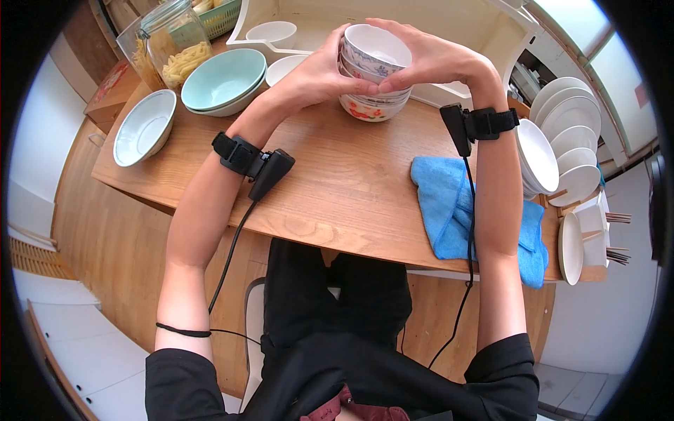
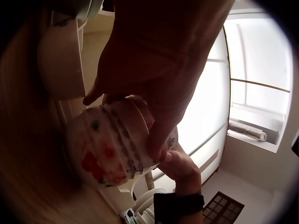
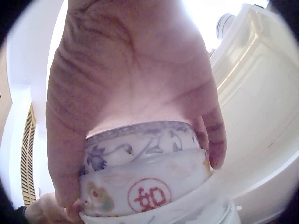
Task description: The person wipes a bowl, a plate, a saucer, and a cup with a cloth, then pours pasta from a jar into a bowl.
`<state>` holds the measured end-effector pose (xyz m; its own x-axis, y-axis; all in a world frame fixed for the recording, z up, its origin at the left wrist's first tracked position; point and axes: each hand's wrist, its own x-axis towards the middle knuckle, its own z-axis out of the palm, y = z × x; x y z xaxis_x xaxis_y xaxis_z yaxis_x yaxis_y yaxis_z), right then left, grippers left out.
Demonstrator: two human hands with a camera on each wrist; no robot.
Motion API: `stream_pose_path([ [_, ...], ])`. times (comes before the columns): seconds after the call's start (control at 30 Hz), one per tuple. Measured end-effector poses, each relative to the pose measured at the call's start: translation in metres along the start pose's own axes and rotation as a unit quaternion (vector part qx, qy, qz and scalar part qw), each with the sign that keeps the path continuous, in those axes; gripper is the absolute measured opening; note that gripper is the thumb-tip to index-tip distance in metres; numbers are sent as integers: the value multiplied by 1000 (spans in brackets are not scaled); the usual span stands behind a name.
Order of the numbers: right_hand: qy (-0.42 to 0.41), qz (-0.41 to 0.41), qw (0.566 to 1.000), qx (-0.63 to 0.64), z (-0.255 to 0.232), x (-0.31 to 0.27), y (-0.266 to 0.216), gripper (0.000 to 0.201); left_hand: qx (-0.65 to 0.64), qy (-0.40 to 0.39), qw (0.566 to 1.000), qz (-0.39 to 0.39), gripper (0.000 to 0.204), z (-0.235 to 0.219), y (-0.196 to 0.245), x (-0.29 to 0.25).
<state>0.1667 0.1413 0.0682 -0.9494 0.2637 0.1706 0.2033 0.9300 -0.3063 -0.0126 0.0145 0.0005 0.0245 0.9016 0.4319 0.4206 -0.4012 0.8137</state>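
Observation:
A stack of several patterned bowls [image 1: 372, 109] stands at the table's far side, between both hands. My left hand [image 1: 319, 74] grips the stack from the left, thumb across its near side. From the right, my right hand [image 1: 439, 59] curls round the upper bowls, its thumb meeting the left thumb. In the left wrist view, red flowers mark the lower bowl [image 2: 100, 154] beneath the left hand [image 2: 149, 70]. The right wrist view shows the right hand [image 3: 131, 79] around a blue-patterned top bowl [image 3: 140, 144]; a red character is on the bowl below [image 3: 149, 193].
Pale green bowls [image 1: 225, 81], a white bowl [image 1: 145, 128] and a pasta jar [image 1: 184, 59] stand left. Behind is a cream tray [image 1: 421, 24]. A blue cloth [image 1: 449, 203] lies at the near right, with racked plates [image 1: 572, 112] beyond it.

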Motion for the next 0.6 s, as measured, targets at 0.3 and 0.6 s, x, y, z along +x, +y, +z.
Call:
stream_pose_path([
  [0.3, 11, 1, 1000, -6, 2, 1, 9, 111, 7, 3, 1000, -20, 108, -1, -1, 1],
  [0.6, 23, -26, 999, -6, -1, 0, 5, 108, 7, 18, 1000, 23, 110, -3, 3, 2],
])
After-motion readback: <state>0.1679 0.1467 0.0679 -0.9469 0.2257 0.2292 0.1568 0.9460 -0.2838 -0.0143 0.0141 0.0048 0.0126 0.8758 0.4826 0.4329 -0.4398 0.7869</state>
